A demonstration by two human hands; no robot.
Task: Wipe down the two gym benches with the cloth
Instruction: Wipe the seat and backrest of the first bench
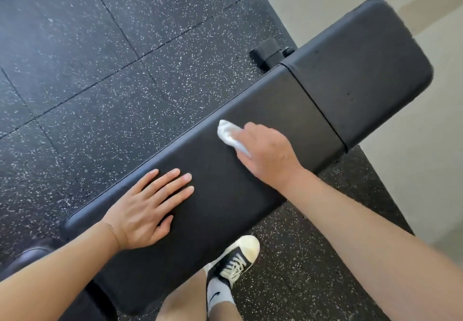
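Observation:
A black padded gym bench runs diagonally from lower left to upper right, its long pad joined by a seam to a shorter pad. My right hand grips a crumpled white cloth and presses it on the long pad near the middle. My left hand lies flat on the pad near its lower left end, fingers straight and spread. Only this one bench is in view.
Black speckled rubber floor tiles surround the bench. A black frame bracket sticks out behind the seam. A pale wall runs along the right. My sneaker stands just below the bench.

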